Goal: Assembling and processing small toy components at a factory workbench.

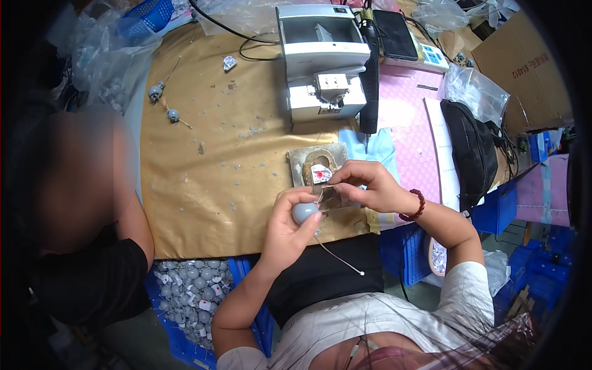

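Note:
My left hand (291, 225) is closed around a smooth grey ball-shaped part (304, 213). A thin cord (336, 254) with a small white end hangs below that hand. My right hand (369, 187) pinches with thumb and forefinger just above the ball; what lies between the fingertips is too small to make out. Right beyond my fingertips is a square metal fixture (300, 159) with a rounded recess. In it sits a small white piece with a red centre (320, 174). My right hand partly covers the fixture's near right side.
Beyond the fixture stands a grey-white machine (324, 55), with a black electric screwdriver (369, 80) hanging beside it. A black pouch (470, 154) lies at right. A blue bin (191, 296) of grey balls stands below the table's left edge. Another person (80, 203) sits at left.

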Available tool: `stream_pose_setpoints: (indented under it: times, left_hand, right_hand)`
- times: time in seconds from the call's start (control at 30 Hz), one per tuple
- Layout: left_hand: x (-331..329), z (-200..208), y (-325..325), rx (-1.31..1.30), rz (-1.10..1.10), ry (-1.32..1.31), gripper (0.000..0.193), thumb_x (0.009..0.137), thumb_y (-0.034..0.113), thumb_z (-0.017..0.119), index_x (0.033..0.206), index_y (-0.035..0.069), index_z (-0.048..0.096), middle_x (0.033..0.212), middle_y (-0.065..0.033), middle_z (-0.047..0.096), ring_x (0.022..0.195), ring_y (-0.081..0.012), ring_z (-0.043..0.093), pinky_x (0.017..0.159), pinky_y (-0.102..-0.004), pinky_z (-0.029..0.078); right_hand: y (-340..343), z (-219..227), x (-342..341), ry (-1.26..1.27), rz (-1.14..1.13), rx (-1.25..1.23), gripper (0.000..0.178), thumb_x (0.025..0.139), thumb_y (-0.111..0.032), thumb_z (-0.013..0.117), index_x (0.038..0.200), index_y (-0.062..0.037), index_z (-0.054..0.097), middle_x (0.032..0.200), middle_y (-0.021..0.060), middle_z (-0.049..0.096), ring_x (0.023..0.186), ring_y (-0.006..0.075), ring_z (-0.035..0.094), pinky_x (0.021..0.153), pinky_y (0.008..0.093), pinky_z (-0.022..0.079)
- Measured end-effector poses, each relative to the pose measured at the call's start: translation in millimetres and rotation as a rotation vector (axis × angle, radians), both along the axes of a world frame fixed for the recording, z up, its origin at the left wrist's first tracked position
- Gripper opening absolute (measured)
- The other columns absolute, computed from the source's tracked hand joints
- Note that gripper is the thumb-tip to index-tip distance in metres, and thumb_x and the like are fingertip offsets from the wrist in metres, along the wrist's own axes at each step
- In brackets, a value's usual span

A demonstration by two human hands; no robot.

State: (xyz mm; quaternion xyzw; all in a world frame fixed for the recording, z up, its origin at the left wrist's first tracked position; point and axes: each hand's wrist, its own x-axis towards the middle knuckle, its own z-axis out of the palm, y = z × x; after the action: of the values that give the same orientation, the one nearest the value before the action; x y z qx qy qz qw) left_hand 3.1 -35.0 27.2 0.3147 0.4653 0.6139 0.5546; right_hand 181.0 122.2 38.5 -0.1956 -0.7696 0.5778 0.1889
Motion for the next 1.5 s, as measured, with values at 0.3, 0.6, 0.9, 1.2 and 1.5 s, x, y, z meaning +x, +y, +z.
stream_pose_setpoints:
  times: [0.3,0.6,0.9,1.2,1.5]
  left_hand:
    - [-3,-6,19,0.011,0.037,0.835,0.037,0.080,0.000,0.071,0.114,0.001,0.058,0.111,-0.0140,0.059,0.105,-0.0280,0.060,0.090,-0.0356,0.049]
    - [-7,-5,32,-0.013,0.004,0.829,0.041,0.078,0.000,0.065,0.118,0.002,0.056,0.110,-0.0184,0.058,0.106,-0.0365,0.056,0.093,-0.0442,0.047]
    - [-7,-7,37,-0.006,0.016,0.874,0.038,0.078,-0.003,0.064,0.115,0.000,0.057,0.108,-0.0167,0.058,0.103,-0.0331,0.060,0.092,-0.0398,0.048]
    - [-7,-4,40,0.091,0.006,1.106,0.042,0.076,-0.004,0.065,0.117,0.000,0.061,0.112,-0.0166,0.058,0.108,-0.0354,0.057,0.093,-0.0426,0.048]
    - [3,-12,35,0.181,-0.071,1.590,0.047,0.070,0.003,0.070,0.116,0.002,0.066,0.117,-0.0097,0.062,0.113,-0.0286,0.057,0.091,-0.0406,0.048]
  right_hand:
    - [19,-20,-12,0.006,0.129,1.064,0.033,0.076,-0.014,0.068,0.108,-0.0051,0.067,0.086,0.0051,0.056,0.076,0.0212,0.060,0.064,0.0340,0.051]
    - [30,-21,-15,0.031,0.205,1.173,0.034,0.076,-0.015,0.063,0.108,-0.0035,0.067,0.086,0.0043,0.054,0.079,0.0196,0.059,0.064,0.0317,0.049]
    - [35,-28,-15,0.130,0.172,1.164,0.034,0.075,-0.015,0.063,0.106,-0.0028,0.068,0.085,0.0042,0.054,0.079,0.0194,0.059,0.062,0.0305,0.049]
    - [29,-13,-14,-0.069,0.263,1.214,0.031,0.075,-0.014,0.066,0.103,-0.0029,0.070,0.086,0.0041,0.055,0.080,0.0185,0.058,0.062,0.0303,0.047]
    - [36,0,-20,-0.102,0.417,1.236,0.022,0.076,-0.017,0.063,0.092,-0.0031,0.067,0.086,0.0051,0.055,0.084,0.0208,0.057,0.067,0.0326,0.048]
